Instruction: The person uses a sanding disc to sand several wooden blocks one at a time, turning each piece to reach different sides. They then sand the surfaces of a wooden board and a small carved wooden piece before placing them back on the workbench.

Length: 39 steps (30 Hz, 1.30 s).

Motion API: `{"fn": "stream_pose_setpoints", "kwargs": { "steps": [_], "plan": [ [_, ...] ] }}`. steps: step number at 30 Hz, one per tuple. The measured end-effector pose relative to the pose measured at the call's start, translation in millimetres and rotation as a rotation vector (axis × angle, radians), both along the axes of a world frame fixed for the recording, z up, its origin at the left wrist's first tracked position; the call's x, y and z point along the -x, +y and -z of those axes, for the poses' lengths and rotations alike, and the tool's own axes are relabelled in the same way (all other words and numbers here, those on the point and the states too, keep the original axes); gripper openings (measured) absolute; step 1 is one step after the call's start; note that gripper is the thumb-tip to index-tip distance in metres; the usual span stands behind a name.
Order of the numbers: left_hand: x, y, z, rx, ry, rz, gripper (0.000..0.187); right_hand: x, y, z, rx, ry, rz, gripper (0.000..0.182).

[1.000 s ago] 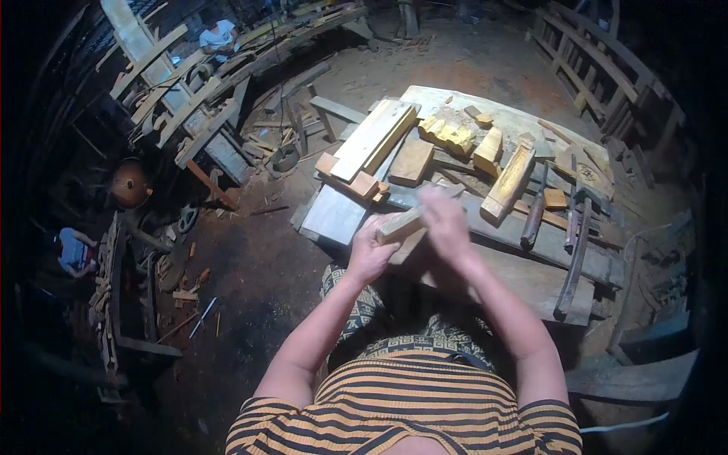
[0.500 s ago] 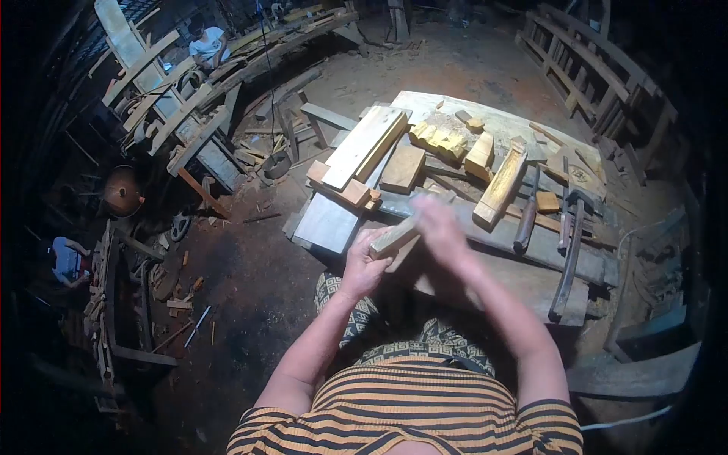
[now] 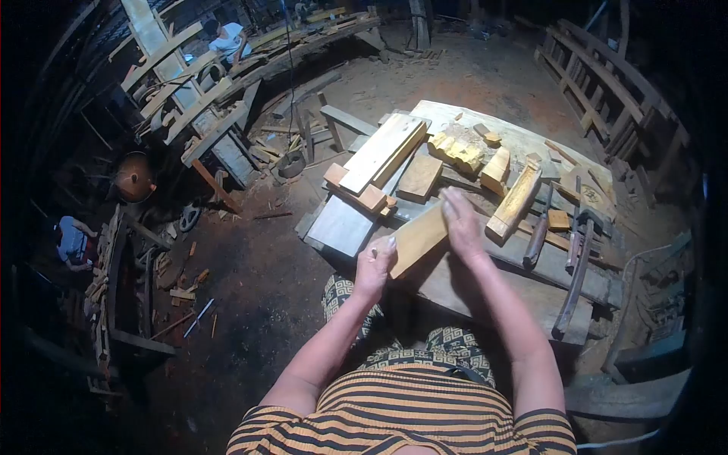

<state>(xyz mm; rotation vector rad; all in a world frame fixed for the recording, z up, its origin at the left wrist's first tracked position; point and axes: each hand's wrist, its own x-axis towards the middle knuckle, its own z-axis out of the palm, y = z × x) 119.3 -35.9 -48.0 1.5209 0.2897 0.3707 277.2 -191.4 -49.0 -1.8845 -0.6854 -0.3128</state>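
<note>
A flat wooden block [image 3: 419, 241] is held at a slant above the near edge of the workbench, its broad pale face turned up. My left hand [image 3: 373, 267] grips its near left end, thumb on top. At the far right end, my right hand [image 3: 462, 226] is closed along the edge; part of its grip is hidden. Beyond my hands lies a squarish wooden block [image 3: 420, 178]. A long wooden piece with a hollowed yellow face [image 3: 516, 200] rests right of my right hand. Farther right are a wooden-handled tool [image 3: 537, 240] and a long curved-handled tool [image 3: 574, 282].
Stacked boards [image 3: 383, 155] lie at the bench's left, beside a carved yellow piece [image 3: 455, 152]. A small orange-yellow block [image 3: 558, 220] sits among the tools. Two other people, one in a white shirt [image 3: 229, 44], are at the left. Wood scraps litter the floor.
The block has turned so its broad face shows. My right hand, blurred above the block before, now holds its far end. The whole view has shifted slightly.
</note>
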Motion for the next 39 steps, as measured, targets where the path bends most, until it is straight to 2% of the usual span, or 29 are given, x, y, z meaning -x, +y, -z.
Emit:
{"fn": "stream_pose_setpoints", "kwargs": {
  "steps": [1,3,4,5,7,8,11,12,14,15,17,19,20,22,23,25,26,27,28,29,30,31,33,35,37,39],
  "plan": [
    [-1,-6,-8,0.001,0.000,-0.004,0.036,3,8,10,0.043,-0.012,-0.040,0.034],
    [-1,-19,-21,0.296,0.009,-0.066,0.047,26,16,29,0.181,-0.066,-0.014,0.033],
    [-2,-13,-13,0.267,0.046,-0.022,0.065,45,20,27,0.136,-0.125,-0.065,0.033],
    [-7,-8,-4,0.268,0.044,-0.035,0.065,65,21,16,0.093,-0.186,-0.119,0.033],
    [-16,-6,11,0.318,-0.160,-0.048,0.064,105,17,-16,0.055,-0.248,-0.408,0.032],
    [-16,-4,12,0.368,-0.199,-0.043,0.063,114,14,-25,0.082,-0.192,-0.459,0.034],
    [-18,-4,10,0.401,-0.081,-0.073,0.064,54,22,3,0.015,-0.183,-0.452,0.030],
    [-16,-5,6,0.331,-0.034,-0.055,0.065,33,21,2,0.083,-0.144,-0.362,0.030],
    [-15,-6,4,0.317,-0.022,-0.067,0.065,-25,22,44,0.201,0.043,-0.222,0.037],
    [-15,-6,2,0.307,-0.010,-0.079,0.065,-38,20,42,0.362,0.055,-0.117,0.039],
    [-16,-7,0,0.326,-0.005,-0.103,0.065,-46,22,50,0.410,0.034,-0.045,0.037],
    [-16,-6,4,0.289,-0.005,-0.089,0.065,-20,28,33,0.277,0.061,-0.117,0.035],
    [-20,-4,12,0.292,-0.004,-0.092,0.065,8,33,12,0.214,0.088,-0.230,0.032],
    [-30,1,32,0.396,-0.112,-0.174,0.065,57,42,-9,0.225,-0.130,-0.423,0.033],
    [-30,1,31,0.393,-0.112,-0.179,0.065,76,38,-26,0.222,-0.111,-0.486,0.034],
    [-24,-5,19,0.488,-0.167,-0.159,0.062,58,36,-24,0.174,-0.049,-0.577,0.033],
    [-21,-6,12,0.487,-0.169,-0.161,0.062,36,38,-10,0.203,-0.073,-0.490,0.033],
    [-18,-7,4,0.403,-0.073,-0.141,0.060,15,35,-8,0.242,0.014,-0.423,0.033],
    [-16,-6,0,0.318,0.021,-0.119,0.057,-17,34,23,0.288,0.004,-0.275,0.033],
    [-17,-4,5,0.317,0.020,-0.118,0.057,-40,27,31,0.311,0.069,-0.225,0.034],
    [-19,-2,11,0.258,-0.022,-0.174,0.054,-48,21,23,0.347,0.086,-0.146,0.038],
    [-23,-1,17,0.201,-0.066,-0.224,0.052,-51,13,18,0.387,0.286,-0.075,0.042],
    [-28,-3,24,0.174,-0.092,-0.254,0.048,-46,9,11,0.356,0.381,-0.047,0.039],
    [-29,-5,18,0.148,-0.120,-0.292,0.045,-34,17,31,0.296,0.120,-0.082,0.035],
    [-24,-12,1,0.299,-0.050,-0.271,0.044,16,24,12,0.161,-0.022,-0.269,0.031],
    [-25,-8,18,0.376,-0.065,-0.247,0.041,74,26,-13,0.127,-0.263,-0.360,0.031]
  ]
}}
